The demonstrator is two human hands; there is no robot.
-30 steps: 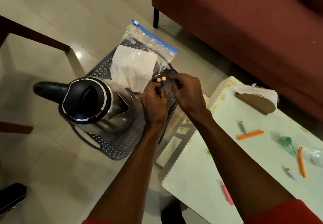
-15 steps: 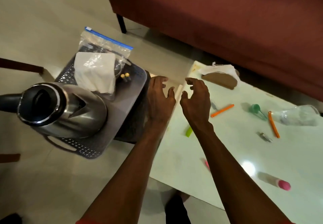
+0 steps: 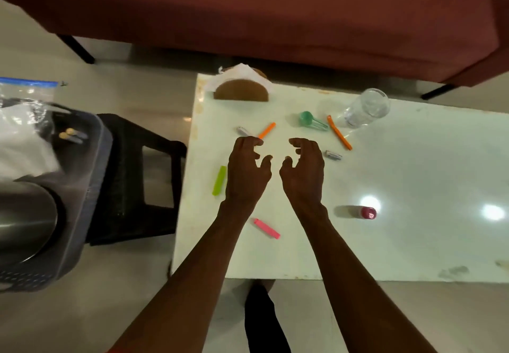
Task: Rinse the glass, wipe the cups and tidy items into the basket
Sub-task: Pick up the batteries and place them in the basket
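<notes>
Two empty hands hover over the white counter, the left hand and the right hand side by side with fingers spread and curled, holding nothing. Loose items lie scattered around them: a short orange stick just beyond the left fingertips, a small battery beside it, a second battery just right of the right hand, a green clip, a pink clip, a teal scoop, a long orange stick and a red-capped tube. The glass lies on its side near the far edge, close to that long stick. The basket sits well apart to the left on a dark stool, already crowded by a kettle and a bagged white cloth. Likely risks: a round battery may roll off when pinched from the slick surface; a sweep toward the far items could nudge the lying glass over the edge; small pieces carried across the gap might drop to the floor.
</notes>
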